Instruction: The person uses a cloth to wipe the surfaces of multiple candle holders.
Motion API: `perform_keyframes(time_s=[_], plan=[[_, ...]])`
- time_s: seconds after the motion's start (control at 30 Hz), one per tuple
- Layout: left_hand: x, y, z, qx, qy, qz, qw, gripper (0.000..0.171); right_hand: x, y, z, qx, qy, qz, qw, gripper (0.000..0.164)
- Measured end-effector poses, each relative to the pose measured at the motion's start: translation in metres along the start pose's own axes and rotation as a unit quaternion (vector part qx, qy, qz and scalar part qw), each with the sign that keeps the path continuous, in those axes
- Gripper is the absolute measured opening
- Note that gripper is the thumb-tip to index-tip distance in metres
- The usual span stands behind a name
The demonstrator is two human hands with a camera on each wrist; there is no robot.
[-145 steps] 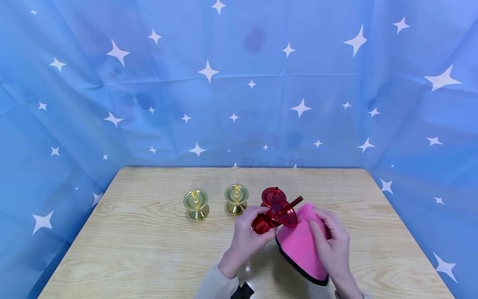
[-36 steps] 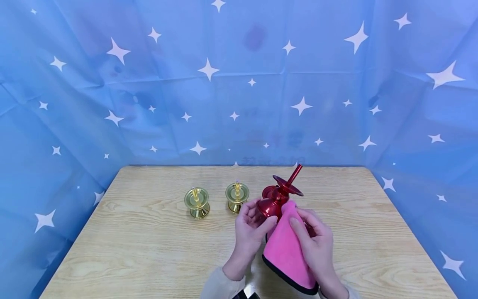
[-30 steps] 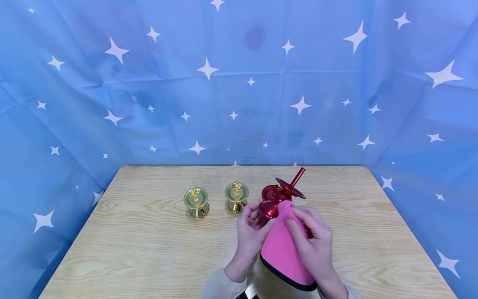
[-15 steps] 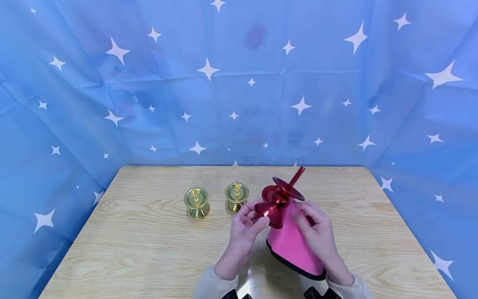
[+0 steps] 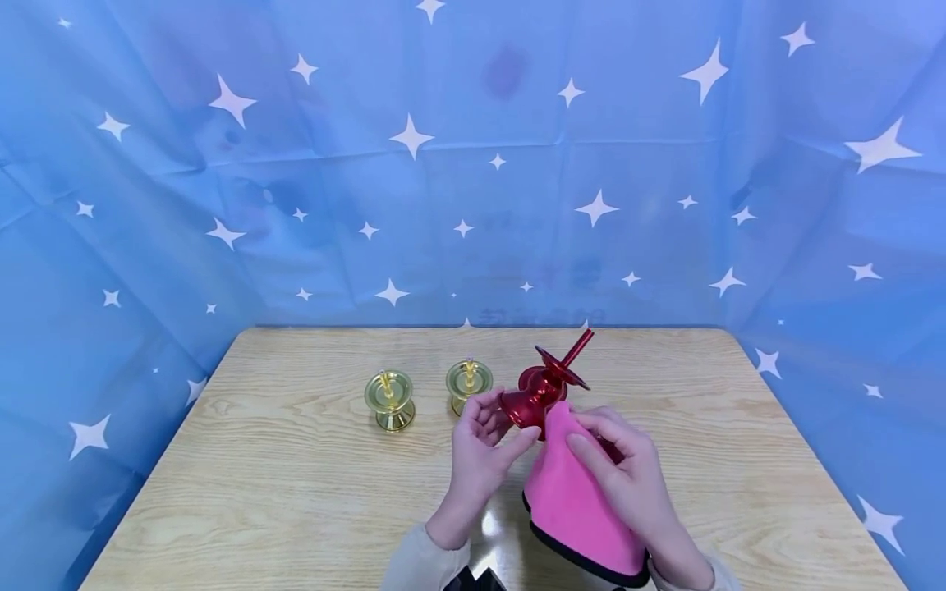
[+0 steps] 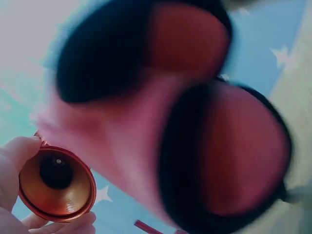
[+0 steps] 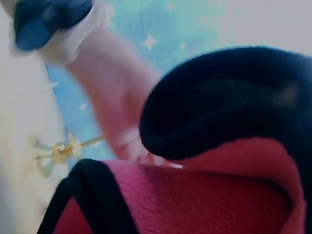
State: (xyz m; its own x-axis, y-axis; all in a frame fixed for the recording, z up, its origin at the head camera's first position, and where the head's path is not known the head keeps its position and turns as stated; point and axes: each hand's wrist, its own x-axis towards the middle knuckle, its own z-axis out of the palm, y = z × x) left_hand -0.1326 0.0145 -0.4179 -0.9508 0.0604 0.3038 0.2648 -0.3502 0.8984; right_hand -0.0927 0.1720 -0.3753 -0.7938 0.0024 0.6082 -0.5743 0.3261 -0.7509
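My left hand [image 5: 476,460] grips a shiny red candle holder [image 5: 528,402] by its flared base, thumb on the near rim. The holder is tilted, its dish and pin pointing up and right. From the left wrist, its hollow underside [image 6: 70,202] shows beside my fingers [image 6: 14,161]. My right hand [image 5: 628,468] pinches a pink cloth [image 5: 569,501] with black edging, its upper fold against the holder's base and stem. Folds of the cloth [image 7: 195,200] fill much of the right wrist view and hide the right fingers there.
Two gold candle holders [image 5: 389,394] [image 5: 469,379] stand upright on the wooden table [image 5: 281,460], left of my hands. A second red holder stands behind the held one, mostly hidden. A blue star-patterned curtain [image 5: 473,205] hangs at the back.
Over these seconds the held red candle holder has turned in my left hand, pin swinging further up. Lately both hands shift slightly, and the cloth moves over the base and stem.
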Motion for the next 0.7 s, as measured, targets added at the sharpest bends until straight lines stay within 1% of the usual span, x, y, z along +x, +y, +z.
perform_keyframes(time_s=[0.03, 0.07, 0.1, 0.13, 0.17, 0.23, 0.27, 0.3, 0.33, 0.37, 0.4, 0.47, 0.5, 0.57, 0.6, 0.63, 0.7], plan=[[-0.001, -0.002, 0.0, 0.024, -0.002, 0.025, 0.9994, 0.054, 0.0, -0.004, 0.001, -0.022, 0.012, -0.031, 0.999, 0.019], [-0.001, -0.004, 0.0, 0.049, -0.007, 0.052, 0.9974, 0.055, 0.001, -0.008, 0.003, -0.05, 0.028, -0.065, 0.996, 0.015], [-0.002, -0.006, 0.0, 0.076, -0.013, 0.085, 0.9933, 0.056, 0.002, -0.011, 0.005, -0.085, 0.046, -0.092, 0.991, 0.015], [-0.003, -0.008, 0.001, 0.105, -0.02, 0.126, 0.9863, 0.058, 0.003, -0.015, 0.007, -0.121, 0.062, -0.116, 0.984, 0.018], [-0.003, -0.009, 0.001, 0.133, -0.024, 0.165, 0.977, 0.06, 0.004, -0.017, 0.009, -0.156, 0.076, -0.138, 0.975, 0.024], [-0.003, -0.011, 0.002, 0.184, -0.025, 0.241, 0.9525, 0.061, 0.005, -0.023, 0.014, -0.22, 0.084, -0.164, 0.958, 0.038], [-0.002, -0.01, 0.002, 0.204, -0.023, 0.273, 0.9399, 0.061, 0.006, -0.025, 0.016, -0.248, 0.081, -0.176, 0.949, 0.04], [-0.002, -0.009, 0.003, 0.22, -0.019, 0.3, 0.9281, 0.061, 0.006, -0.027, 0.018, -0.266, 0.071, -0.18, 0.944, 0.041], [-0.002, -0.007, 0.003, 0.229, -0.015, 0.322, 0.9188, 0.06, 0.006, -0.029, 0.019, -0.28, 0.057, -0.182, 0.941, 0.041], [-0.002, -0.004, 0.004, 0.226, -0.014, 0.332, 0.9156, 0.059, 0.005, -0.03, 0.02, -0.294, 0.045, -0.183, 0.937, 0.042], [-0.002, 0.0, 0.005, 0.219, -0.012, 0.337, 0.9154, 0.058, 0.004, -0.031, 0.02, -0.303, 0.032, -0.182, 0.935, 0.042], [-0.003, 0.009, 0.006, 0.201, -0.009, 0.336, 0.92, 0.056, 0.002, -0.031, 0.018, -0.318, 0.007, -0.175, 0.932, 0.043], [-0.003, 0.014, 0.006, 0.193, -0.007, 0.332, 0.9232, 0.058, 0.001, -0.029, 0.015, -0.317, -0.005, -0.164, 0.934, 0.042], [-0.003, 0.021, 0.007, 0.172, -0.009, 0.323, 0.9307, 0.06, 0.0, -0.025, 0.011, -0.31, -0.02, -0.14, 0.94, 0.025], [-0.003, 0.023, 0.007, 0.167, -0.009, 0.318, 0.933, 0.061, 0.0, -0.023, 0.008, -0.301, -0.024, -0.125, 0.945, 0.017], [-0.003, 0.024, 0.007, 0.167, -0.009, 0.316, 0.9337, 0.061, -0.001, -0.02, 0.006, -0.29, -0.025, -0.114, 0.95, 0.011], [-0.003, 0.025, 0.007, 0.172, -0.011, 0.313, 0.9341, 0.063, -0.001, -0.016, 0.002, -0.26, -0.012, -0.108, 0.959, 0.023]])
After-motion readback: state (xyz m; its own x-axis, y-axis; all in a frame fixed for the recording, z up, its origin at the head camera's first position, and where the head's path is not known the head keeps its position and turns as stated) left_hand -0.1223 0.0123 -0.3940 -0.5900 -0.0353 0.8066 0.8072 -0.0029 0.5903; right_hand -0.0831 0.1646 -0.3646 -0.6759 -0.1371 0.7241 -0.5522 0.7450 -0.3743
